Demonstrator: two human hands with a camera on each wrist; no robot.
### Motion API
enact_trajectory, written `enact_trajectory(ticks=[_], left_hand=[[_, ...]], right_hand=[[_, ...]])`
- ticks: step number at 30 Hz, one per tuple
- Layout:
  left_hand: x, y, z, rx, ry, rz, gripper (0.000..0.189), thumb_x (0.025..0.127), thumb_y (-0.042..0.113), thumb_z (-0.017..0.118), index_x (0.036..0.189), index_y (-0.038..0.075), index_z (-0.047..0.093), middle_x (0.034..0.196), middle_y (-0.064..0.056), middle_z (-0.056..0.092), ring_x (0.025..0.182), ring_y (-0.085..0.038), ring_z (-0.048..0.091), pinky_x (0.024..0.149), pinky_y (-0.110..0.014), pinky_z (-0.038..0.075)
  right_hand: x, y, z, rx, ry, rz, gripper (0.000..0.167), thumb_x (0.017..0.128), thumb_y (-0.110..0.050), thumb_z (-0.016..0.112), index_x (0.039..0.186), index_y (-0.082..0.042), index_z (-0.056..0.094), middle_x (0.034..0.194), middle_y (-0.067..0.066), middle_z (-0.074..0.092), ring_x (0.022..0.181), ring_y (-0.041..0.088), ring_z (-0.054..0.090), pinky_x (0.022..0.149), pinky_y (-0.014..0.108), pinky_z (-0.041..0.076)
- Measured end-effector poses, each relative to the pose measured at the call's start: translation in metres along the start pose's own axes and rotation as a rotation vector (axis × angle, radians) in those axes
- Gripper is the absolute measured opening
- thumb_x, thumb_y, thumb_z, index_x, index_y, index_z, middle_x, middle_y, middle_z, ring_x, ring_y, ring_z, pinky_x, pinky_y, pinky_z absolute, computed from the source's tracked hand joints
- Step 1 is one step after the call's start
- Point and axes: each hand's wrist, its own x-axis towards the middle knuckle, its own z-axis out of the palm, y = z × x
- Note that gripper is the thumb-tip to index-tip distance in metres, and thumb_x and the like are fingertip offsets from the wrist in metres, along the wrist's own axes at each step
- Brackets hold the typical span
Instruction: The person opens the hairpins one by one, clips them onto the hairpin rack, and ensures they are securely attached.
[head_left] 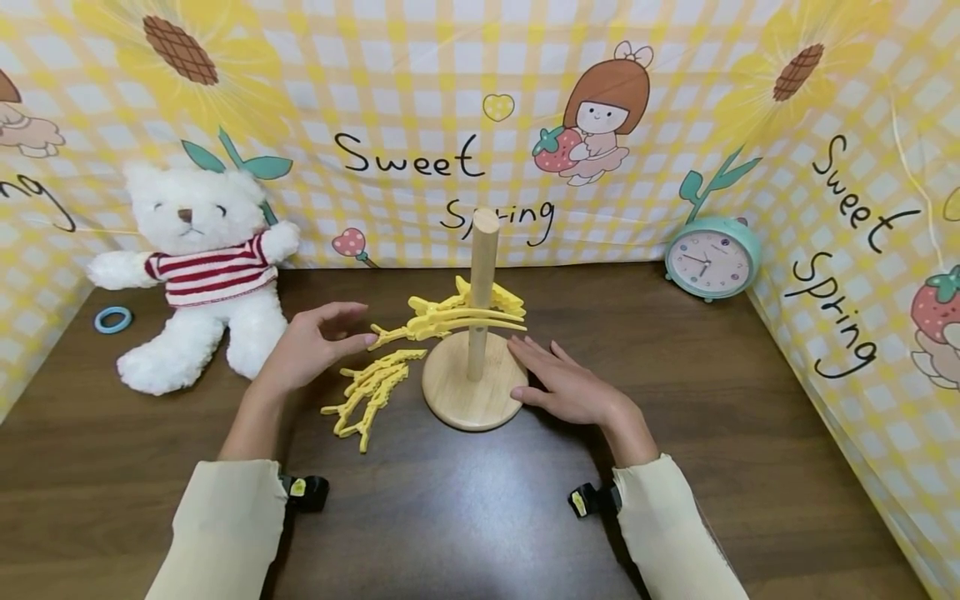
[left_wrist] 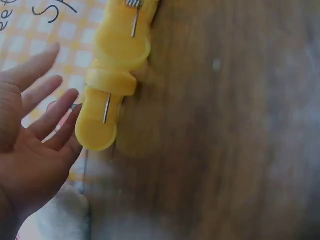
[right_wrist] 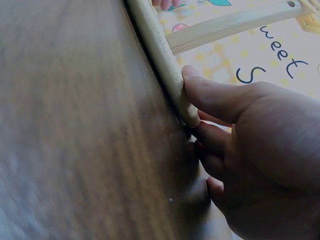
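Note:
A round wooden base (head_left: 453, 392) carries an upright wooden post (head_left: 484, 258) with a hole through it. Several yellow plastic clips (head_left: 431, 323) overlap the post in the head view, with long curved prongs reaching past it. More yellow clips (head_left: 367, 392) lie on the table to the left. My left hand (head_left: 311, 342) has relaxed fingers, its thumb close by the forked end of a clip. The left wrist view shows yellow clips (left_wrist: 100, 110) with metal springs beside that hand. The thumb and fingertips of my right hand (head_left: 562, 379) touch the right edge of the base.
A white teddy bear (head_left: 195, 250) in a striped shirt sits at the back left beside a blue ring (head_left: 112, 320). At the back right stands a mint alarm clock (head_left: 711, 260). A checked yellow cloth (head_left: 420, 100) covers the walls around the brown table (head_left: 465, 517).

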Motion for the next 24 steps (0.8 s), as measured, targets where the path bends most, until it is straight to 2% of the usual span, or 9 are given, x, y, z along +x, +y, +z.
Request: enact_trajectory(ticks=[9, 14, 17, 24], left_hand=[[0.007, -0.009, 0.003, 0.01, -0.041, -0.054, 0.061, 0.094, 0.031, 0.076, 0.141, -0.001, 0.055, 0.139, -0.022, 0.056, 0.127, -0.038, 0.051, 0.102, -0.05, 0.044], [0.009, -0.012, 0.006, 0.069, -0.056, -0.073, 0.056, 0.094, 0.024, 0.075, 0.141, -0.001, 0.056, 0.137, -0.024, 0.056, 0.125, -0.039, 0.051, 0.102, -0.052, 0.043], [0.011, -0.011, 0.007, 0.096, -0.049, -0.076, 0.052, 0.094, 0.019, 0.075, 0.139, -0.001, 0.058, 0.134, -0.024, 0.057, 0.122, -0.039, 0.051, 0.1, -0.052, 0.043], [0.012, -0.008, 0.009, 0.113, -0.048, -0.068, 0.048, 0.093, 0.017, 0.075, 0.136, 0.0, 0.061, 0.133, -0.024, 0.056, 0.119, -0.039, 0.052, 0.098, -0.053, 0.044]], right_hand=[[0.001, 0.002, 0.0, 0.004, -0.006, 0.005, 0.072, 0.106, -0.034, 0.055, 0.163, -0.01, 0.017, 0.168, 0.008, 0.016, 0.154, 0.019, 0.007, 0.123, 0.045, -0.003], [0.001, 0.002, 0.001, 0.009, -0.007, 0.004, 0.072, 0.106, -0.034, 0.055, 0.163, -0.011, 0.017, 0.168, 0.007, 0.016, 0.155, 0.02, 0.007, 0.123, 0.045, -0.003], [0.0, 0.002, 0.001, 0.005, -0.003, 0.002, 0.072, 0.106, -0.033, 0.055, 0.163, -0.011, 0.017, 0.168, 0.008, 0.016, 0.154, 0.02, 0.008, 0.123, 0.045, -0.003], [0.0, 0.003, 0.001, 0.0, 0.002, -0.002, 0.072, 0.106, -0.033, 0.055, 0.163, -0.009, 0.018, 0.168, 0.008, 0.017, 0.154, 0.02, 0.008, 0.123, 0.045, -0.002]])
